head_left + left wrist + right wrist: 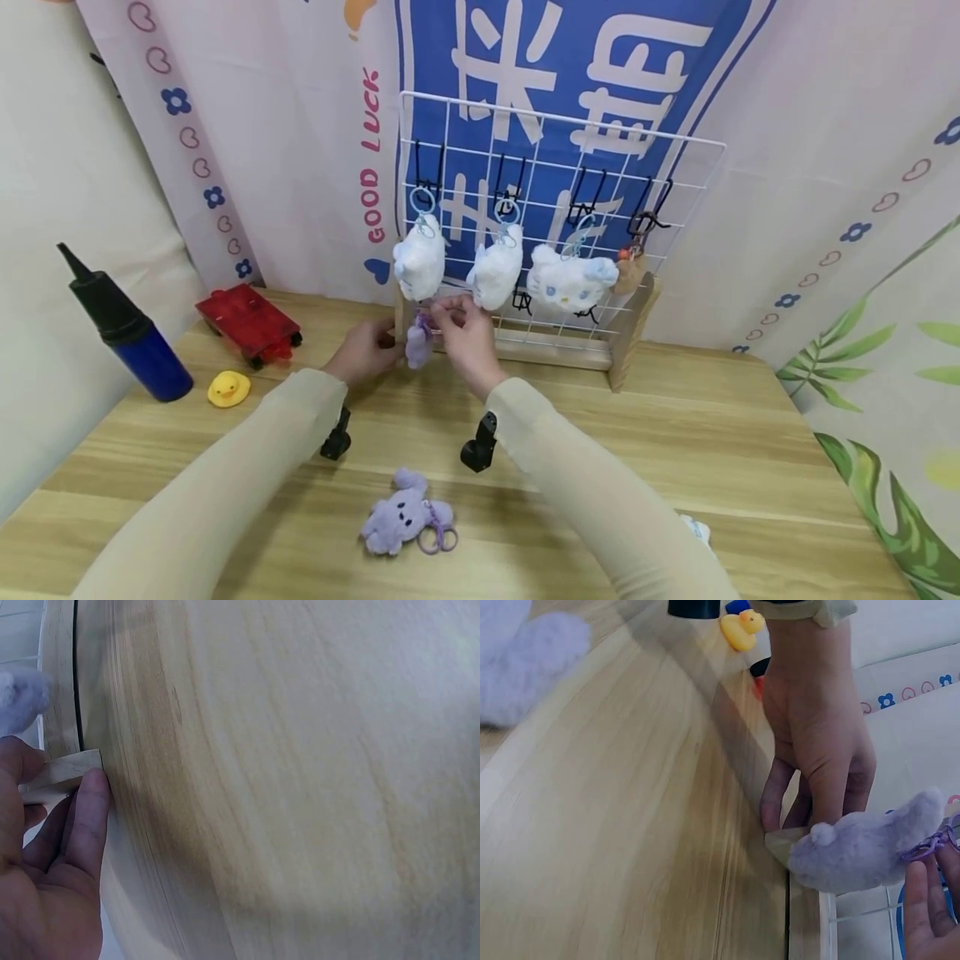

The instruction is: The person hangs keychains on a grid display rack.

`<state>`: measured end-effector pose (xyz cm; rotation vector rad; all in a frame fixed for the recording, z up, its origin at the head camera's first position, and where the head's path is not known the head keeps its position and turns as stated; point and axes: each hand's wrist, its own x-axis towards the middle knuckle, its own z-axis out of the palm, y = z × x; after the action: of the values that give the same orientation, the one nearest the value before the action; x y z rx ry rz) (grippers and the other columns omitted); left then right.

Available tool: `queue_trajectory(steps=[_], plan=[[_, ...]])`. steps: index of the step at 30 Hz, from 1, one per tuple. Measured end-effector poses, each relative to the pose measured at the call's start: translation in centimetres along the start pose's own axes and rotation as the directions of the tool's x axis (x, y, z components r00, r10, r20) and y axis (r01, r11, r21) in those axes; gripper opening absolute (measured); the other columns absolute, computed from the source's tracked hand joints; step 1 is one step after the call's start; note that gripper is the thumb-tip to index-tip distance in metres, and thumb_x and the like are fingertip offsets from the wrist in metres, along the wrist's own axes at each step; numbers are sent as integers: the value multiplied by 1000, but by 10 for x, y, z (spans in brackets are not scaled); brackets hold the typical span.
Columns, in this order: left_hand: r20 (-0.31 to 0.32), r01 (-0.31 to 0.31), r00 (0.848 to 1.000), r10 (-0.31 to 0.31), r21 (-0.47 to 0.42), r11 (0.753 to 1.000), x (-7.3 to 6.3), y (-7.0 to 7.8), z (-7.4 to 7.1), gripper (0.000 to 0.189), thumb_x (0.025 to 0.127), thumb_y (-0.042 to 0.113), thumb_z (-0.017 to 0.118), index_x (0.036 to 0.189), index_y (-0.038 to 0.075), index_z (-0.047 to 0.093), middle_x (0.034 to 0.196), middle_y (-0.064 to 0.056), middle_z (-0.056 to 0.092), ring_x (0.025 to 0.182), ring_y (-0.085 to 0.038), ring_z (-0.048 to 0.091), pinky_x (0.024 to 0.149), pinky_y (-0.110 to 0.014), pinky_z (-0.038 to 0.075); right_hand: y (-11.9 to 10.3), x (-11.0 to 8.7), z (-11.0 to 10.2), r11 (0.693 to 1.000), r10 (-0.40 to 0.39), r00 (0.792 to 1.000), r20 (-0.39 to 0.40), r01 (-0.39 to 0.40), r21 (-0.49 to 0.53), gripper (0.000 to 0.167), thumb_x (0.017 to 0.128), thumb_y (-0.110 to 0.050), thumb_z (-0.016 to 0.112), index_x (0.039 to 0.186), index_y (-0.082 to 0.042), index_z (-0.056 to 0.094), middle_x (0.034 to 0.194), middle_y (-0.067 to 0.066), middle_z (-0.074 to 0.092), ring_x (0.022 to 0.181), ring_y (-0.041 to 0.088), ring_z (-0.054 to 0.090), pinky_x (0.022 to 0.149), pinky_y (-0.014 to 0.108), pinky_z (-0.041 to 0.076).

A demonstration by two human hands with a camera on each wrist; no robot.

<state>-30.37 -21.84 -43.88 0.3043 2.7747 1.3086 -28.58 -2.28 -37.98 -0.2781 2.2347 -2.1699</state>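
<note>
My left hand (363, 354) grips the wooden end foot (64, 771) of a white wire rack (402, 125), thumb on one side and fingers on the other. At the rack's lower left, my right hand (468, 337) pinches the purple strap and ring (930, 844) of a small purple plush keychain (862, 847). The plush hangs from these fingers beside the left foot, its head end toward the ring. Just above hang white plush keychains, one (420, 258) at the far left and another (497, 267) right over my right hand. The hook behind my right fingers is hidden.
A second purple plush (397, 518) lies on the table between my forearms. To the left are a red toy cart (247, 321), a yellow duck (228, 389) and a blue-black pump (131, 333). A white cat-face plush (572, 279) and a brown plush (630, 275) hang farther right.
</note>
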Motion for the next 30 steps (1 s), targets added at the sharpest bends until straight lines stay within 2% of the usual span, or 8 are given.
queue_trajectory(steps=[6, 11, 18, 24, 27, 30], plan=[[6, 10, 1000, -10, -6, 1000, 0, 1, 0, 53, 100, 12, 64, 148, -7, 50, 127, -32, 69, 114, -41, 71, 92, -45, 64, 1, -2, -6, 1000, 10, 999, 31, -10, 12, 13, 106, -7, 58, 111, 4, 61, 118, 29, 73, 113, 39, 72, 96, 45, 63], [4, 7, 1000, -6, -4, 1000, 2, 0, 0, 53, 99, 11, 62, 148, -7, 50, 124, -32, 71, 108, -38, 73, 89, -42, 65, 2, -11, -16, 999, 23, 997, 75, -20, -44, 13, 106, -7, 57, 112, 4, 61, 118, 28, 74, 112, 41, 72, 97, 45, 62], [5, 11, 1000, -11, 7, 1000, 3, 0, 0, 57, 99, 12, 63, 152, -5, 47, 129, -30, 69, 112, -38, 71, 92, -45, 64, 9, -33, -35, 991, 71, 978, 197, -47, -124, 16, 104, -4, 59, 115, 6, 63, 113, 29, 74, 107, 44, 73, 97, 50, 62], [-5, -22, 1000, 22, 7, 1000, 2, 1, 0, 52, 98, 10, 63, 146, -7, 52, 124, -31, 71, 114, -41, 71, 93, -46, 64, 13, -62, -50, 974, 103, 932, 348, -24, -224, 13, 102, -5, 61, 110, 5, 65, 106, 26, 74, 101, 42, 73, 89, 41, 65], [-8, -21, 1000, 21, 8, 1000, 2, 1, 0, 50, 98, 10, 63, 144, -8, 54, 123, -31, 71, 113, -40, 71, 92, -46, 64, 14, -81, -55, 958, 104, 896, 432, 27, -286, 13, 102, -8, 62, 107, 3, 67, 100, 21, 75, 89, 30, 73, 82, 35, 65], [-16, -19, 1000, 19, 15, 1000, 1, 1, 0, 49, 98, 10, 63, 143, -8, 55, 122, -31, 72, 112, -40, 71, 92, -46, 64, 16, -99, -60, 933, 76, 842, 535, 130, -337, 15, 103, -11, 63, 103, 2, 70, 94, 17, 74, 78, 12, 67, 73, 28, 63]])
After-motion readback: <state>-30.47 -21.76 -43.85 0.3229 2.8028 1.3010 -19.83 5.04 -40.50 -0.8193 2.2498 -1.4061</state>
